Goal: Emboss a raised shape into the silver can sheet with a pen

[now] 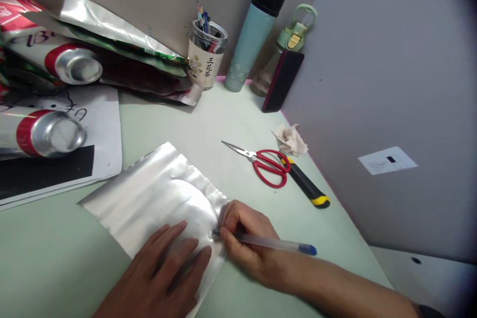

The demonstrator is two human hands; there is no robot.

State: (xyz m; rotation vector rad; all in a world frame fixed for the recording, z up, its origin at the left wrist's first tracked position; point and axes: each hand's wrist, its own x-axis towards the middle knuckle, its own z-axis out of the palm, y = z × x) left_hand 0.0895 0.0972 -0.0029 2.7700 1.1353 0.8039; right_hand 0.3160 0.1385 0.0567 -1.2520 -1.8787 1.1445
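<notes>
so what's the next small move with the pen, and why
Probably draw the blue-ended pen a short way, following the curve of the rounded mark in the silvery sheet. Its tip seems to rest on the sheet near that mark, the right hand grips it close to the tip, and the left hand lies spread on the sheet, likely steadying it.
</notes>
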